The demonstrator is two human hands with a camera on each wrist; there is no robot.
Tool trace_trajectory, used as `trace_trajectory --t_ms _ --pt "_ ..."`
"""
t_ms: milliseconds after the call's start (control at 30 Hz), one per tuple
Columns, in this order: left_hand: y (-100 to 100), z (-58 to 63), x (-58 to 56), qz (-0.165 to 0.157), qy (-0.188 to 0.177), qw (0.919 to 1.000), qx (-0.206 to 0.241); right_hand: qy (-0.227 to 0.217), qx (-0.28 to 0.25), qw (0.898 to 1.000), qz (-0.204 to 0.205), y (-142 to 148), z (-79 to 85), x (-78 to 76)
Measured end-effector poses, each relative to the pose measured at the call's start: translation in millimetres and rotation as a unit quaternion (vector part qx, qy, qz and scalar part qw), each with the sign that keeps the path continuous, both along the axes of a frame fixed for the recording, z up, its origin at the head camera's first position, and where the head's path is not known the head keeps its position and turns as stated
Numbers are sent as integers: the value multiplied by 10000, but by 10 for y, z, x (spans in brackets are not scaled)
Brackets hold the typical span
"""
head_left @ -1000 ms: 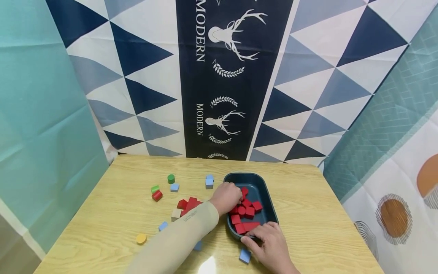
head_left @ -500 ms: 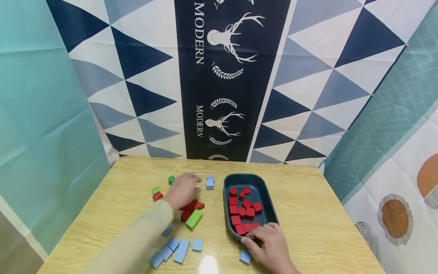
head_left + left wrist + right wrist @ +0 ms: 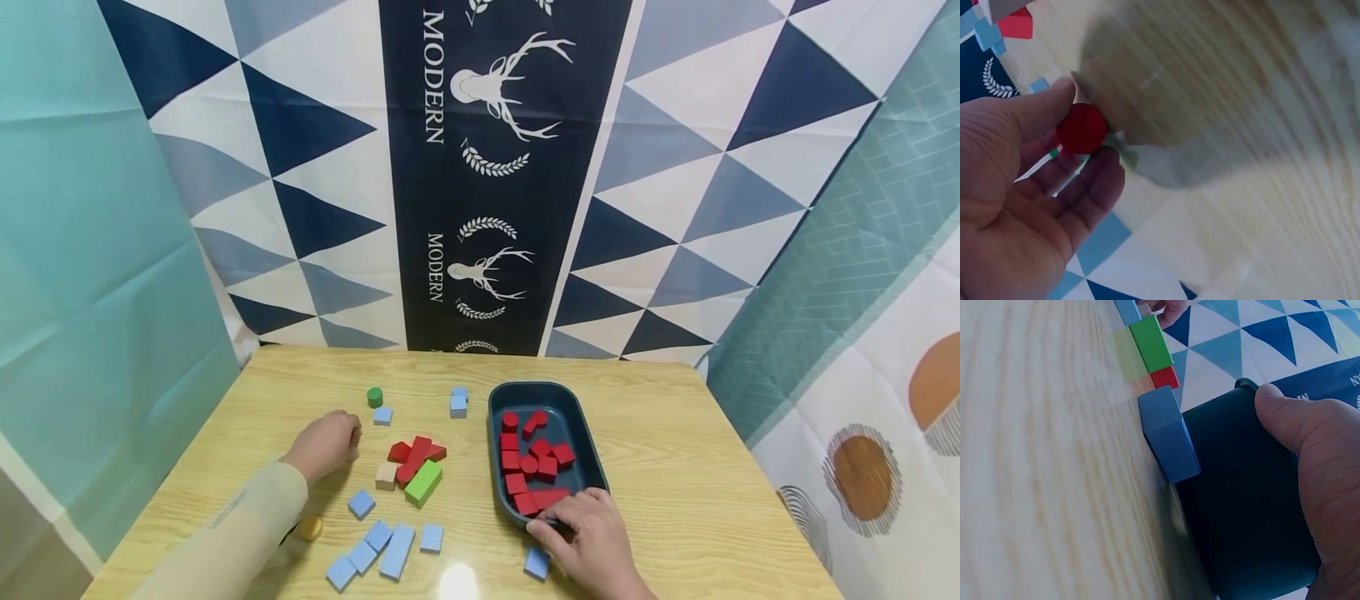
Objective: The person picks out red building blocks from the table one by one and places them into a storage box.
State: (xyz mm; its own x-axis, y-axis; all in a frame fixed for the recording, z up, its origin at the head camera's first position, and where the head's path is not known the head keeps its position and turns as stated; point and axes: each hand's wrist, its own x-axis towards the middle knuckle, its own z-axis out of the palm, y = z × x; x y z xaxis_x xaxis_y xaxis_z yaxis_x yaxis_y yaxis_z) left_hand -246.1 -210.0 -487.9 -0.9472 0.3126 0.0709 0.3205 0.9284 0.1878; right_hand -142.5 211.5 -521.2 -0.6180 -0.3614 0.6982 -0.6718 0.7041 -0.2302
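In the head view, red blocks [image 3: 547, 468] are held in the tray [image 3: 564, 417], and the gathering of red is judged well along; a few red pieces [image 3: 417, 454] are left outside, clustered to its left, as are a green block [image 3: 424, 483] and several blue blocks [image 3: 397, 552]. Bare floor is shown at its far right, and a strip of table [image 3: 652, 450] is seen from its right wall to the table's edge. The left hand [image 3: 324, 446] is held well to its left. In the left wrist view, a red cylinder [image 3: 1082, 128] is seen pinched by that hand's thumb and fingers, outside the tray. In the right wrist view, its near rim is gripped by the right hand [image 3: 1335, 462]; a lone blue block [image 3: 1169, 434] is seen close by its near wall, contact being unclear.
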Motion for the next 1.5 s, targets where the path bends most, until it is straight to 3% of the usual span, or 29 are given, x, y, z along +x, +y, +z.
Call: trace_trajectory --t_ms 167,333,467,567,667,733,833,967,1200,1333,1500 --pt "2 -24 -9 -143 -239 9993 250 -34 1 10000 -18 1 -8 -5" --pt "21 -20 -35 -224 -275 9993 152 -1 -35 10000 5 -2 3 -6" --pt "72 -2 -49 -164 -421 9988 177 -73 -22 10000 -6 0 5 4" --pt "174 47 -79 -34 -480 9978 464 -180 26 9998 -41 4 14 15" --pt "400 198 -80 135 -562 9938 948 -256 84 9996 -92 10 24 24" --pt "625 321 -70 60 -464 9915 1211 -270 97 9995 -102 14 30 25" --pt "1019 471 -54 -397 -149 9912 1256 -269 80 9996 -94 12 27 23" --pt "1571 534 -84 -1125 297 9881 1004 -289 85 9995 -129 -2 28 24" --pt "2263 384 -127 -1617 162 9866 146 -310 118 9994 -90 -18 8 27" --pt "2463 233 -163 -1641 287 9857 -240 -333 138 9993 -123 -11 10 31" --pt "2572 89 -202 -1505 562 9864 -351 -290 104 9994 -156 6 23 16"
